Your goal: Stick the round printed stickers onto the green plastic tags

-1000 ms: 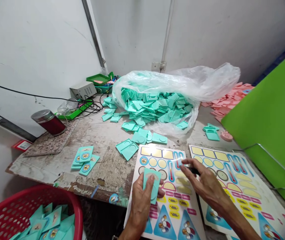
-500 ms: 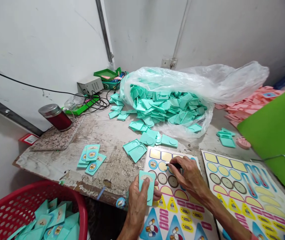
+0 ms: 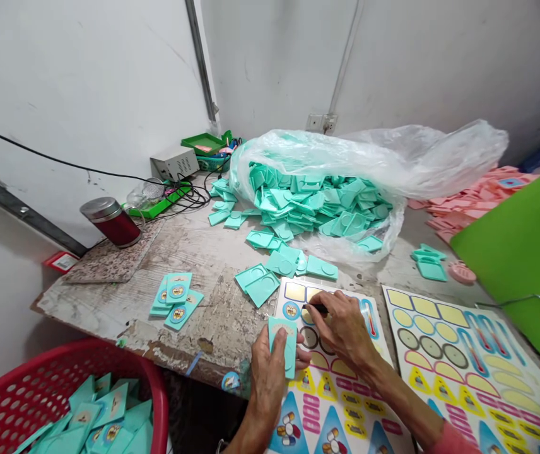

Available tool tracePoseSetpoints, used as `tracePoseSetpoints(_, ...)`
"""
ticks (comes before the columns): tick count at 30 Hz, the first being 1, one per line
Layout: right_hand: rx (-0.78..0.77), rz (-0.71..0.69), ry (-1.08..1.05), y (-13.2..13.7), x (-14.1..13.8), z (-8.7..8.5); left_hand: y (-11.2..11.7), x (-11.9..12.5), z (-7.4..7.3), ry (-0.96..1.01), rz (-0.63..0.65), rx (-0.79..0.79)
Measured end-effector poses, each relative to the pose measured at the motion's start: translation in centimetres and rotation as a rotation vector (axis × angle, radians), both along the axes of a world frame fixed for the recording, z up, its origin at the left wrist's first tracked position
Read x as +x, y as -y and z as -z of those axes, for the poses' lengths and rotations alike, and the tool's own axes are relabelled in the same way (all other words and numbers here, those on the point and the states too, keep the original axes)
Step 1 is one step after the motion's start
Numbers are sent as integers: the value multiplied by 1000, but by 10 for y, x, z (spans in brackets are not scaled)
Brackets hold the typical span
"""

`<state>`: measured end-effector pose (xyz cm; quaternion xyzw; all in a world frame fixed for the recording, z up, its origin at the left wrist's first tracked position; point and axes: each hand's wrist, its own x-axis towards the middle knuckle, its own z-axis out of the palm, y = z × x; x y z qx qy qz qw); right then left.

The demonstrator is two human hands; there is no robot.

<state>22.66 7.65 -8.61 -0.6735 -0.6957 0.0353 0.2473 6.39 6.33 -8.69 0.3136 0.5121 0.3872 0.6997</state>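
My left hand is shut on a teal plastic tag, pressing it upright against the fingers with the thumb across its face. My right hand pinches a small black tool, its tip over the upper left of a printed sticker sheet. That sheet has gold, yellow and pink labels, and part of it is hidden under both hands. A second sticker sheet lies to the right, with no hand on it.
A clear plastic bag of teal pieces spills onto the worn table. Labelled tags lie at the left. A red basket of tags sits below the front edge. Pink pieces and a green board stand at the right.
My right hand has moved left across the sheet and the black tool now points at its upper left. My left hand still holds the tag. The view has turned slightly right.
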Motion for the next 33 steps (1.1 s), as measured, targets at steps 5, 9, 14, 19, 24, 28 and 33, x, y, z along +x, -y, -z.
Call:
tracePoseSetpoints(5, 17, 31, 142, -7, -8, 13, -3, 3, 8, 18, 17, 3)
tracePoseSetpoints(9, 5, 29, 180, -4, -11, 16, -5, 3, 11, -4, 29, 9)
tracePoseSetpoints(14, -70, 38, 78, -2, -17, 16, -6, 3, 11, -73, 63, 54)
tracePoseSetpoints(19, -50, 68, 55, -4, -20, 13, -4, 3, 12, -94, 58, 91)
tracePoseSetpoints(24, 6, 82, 234, -8, -17, 9, -4, 4, 14, -70, 55, 68)
tracePoseSetpoints(28, -37, 58, 134, -7, -16, 13, -3, 4, 13, -85, 65, 79)
tracePoseSetpoints(33, -89, 122, -65, -12, -18, 13, -4, 5, 12, -92, 77, 99)
